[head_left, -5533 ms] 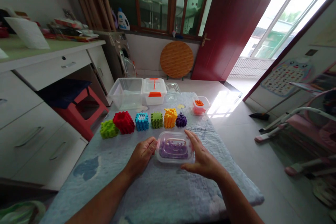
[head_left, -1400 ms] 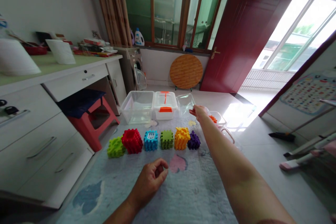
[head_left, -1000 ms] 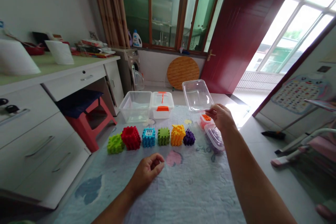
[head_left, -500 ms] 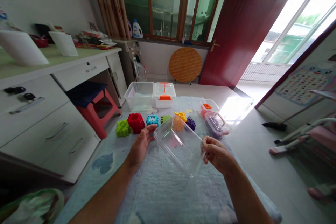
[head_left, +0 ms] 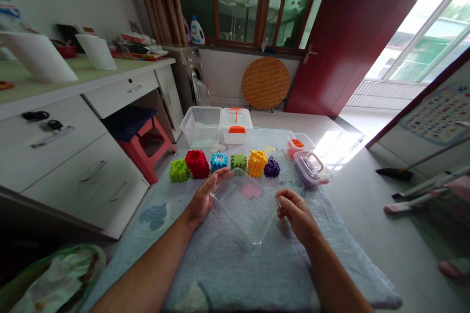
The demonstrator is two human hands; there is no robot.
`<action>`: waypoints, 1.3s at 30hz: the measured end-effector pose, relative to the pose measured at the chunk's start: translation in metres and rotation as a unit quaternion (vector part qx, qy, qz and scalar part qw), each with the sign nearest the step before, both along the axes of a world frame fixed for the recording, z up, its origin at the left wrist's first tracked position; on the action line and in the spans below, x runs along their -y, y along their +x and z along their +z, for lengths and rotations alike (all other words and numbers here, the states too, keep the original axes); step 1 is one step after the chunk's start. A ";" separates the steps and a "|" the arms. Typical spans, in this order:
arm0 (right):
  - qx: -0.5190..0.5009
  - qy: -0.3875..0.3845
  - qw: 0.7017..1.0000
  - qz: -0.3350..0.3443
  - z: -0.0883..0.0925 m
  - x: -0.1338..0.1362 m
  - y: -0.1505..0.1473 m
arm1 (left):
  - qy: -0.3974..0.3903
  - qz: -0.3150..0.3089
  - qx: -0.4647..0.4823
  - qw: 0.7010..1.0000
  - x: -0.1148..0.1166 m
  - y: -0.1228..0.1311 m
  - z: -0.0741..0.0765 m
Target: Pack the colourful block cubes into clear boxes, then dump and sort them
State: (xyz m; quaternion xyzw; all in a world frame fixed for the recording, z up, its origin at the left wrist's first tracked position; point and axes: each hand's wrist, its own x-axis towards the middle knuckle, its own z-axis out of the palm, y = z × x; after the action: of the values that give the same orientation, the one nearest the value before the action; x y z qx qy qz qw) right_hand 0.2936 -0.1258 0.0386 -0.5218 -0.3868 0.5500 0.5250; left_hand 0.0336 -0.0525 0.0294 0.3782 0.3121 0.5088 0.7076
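An empty clear plastic box [head_left: 244,208] sits low over the pale blue blanket [head_left: 227,264], held between both hands. My left hand [head_left: 203,199] grips its left end, fingers curled on the rim. My right hand [head_left: 295,212] pinches its right edge. Behind it stands a row of toy cubes: lime green [head_left: 179,170], red [head_left: 197,163], blue [head_left: 219,161], green [head_left: 238,161], orange [head_left: 257,162] and purple [head_left: 271,167]. To the right lie a lidded box of purple pieces [head_left: 311,168] and a small box with orange pieces [head_left: 299,145].
A large clear tub [head_left: 201,126] and a white box with an orange latch [head_left: 236,127] stand at the blanket's far end. White drawers [head_left: 73,166] and a red stool [head_left: 141,144] are on the left. The blanket's right edge drops to tiled floor [head_left: 367,190].
My right hand put the lidded purple-piece box to the right, picked up the empty clear box from the far end and brought it near. My left hand now grips it too.
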 end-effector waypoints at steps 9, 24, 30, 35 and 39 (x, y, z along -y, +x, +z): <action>0.105 0.069 0.992 -0.017 0.000 0.004 -0.003 | -0.004 -0.001 -0.007 1.000 0.004 0.001 0.002; 0.200 0.049 0.978 -0.042 0.000 0.005 -0.005 | -0.015 -0.030 0.041 0.999 0.004 0.002 0.004; 0.226 0.092 0.965 -0.095 -0.003 0.004 -0.007 | -0.026 -0.067 0.055 0.996 0.004 0.000 0.004; 0.272 0.170 0.941 -0.108 0.001 0.004 -0.008 | -0.024 -0.082 0.052 0.995 0.004 -0.001 -0.002; 0.279 0.206 0.932 -0.108 0.003 0.006 -0.005 | -0.033 -0.087 0.055 0.994 0.002 0.000 -0.005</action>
State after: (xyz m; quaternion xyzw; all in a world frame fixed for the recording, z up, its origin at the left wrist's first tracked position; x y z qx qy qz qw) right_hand 0.2883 -0.1320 0.0419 -0.5737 -0.5635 0.2305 0.5479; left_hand 0.0334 -0.0546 0.0248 0.3519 0.2556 0.4549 0.7771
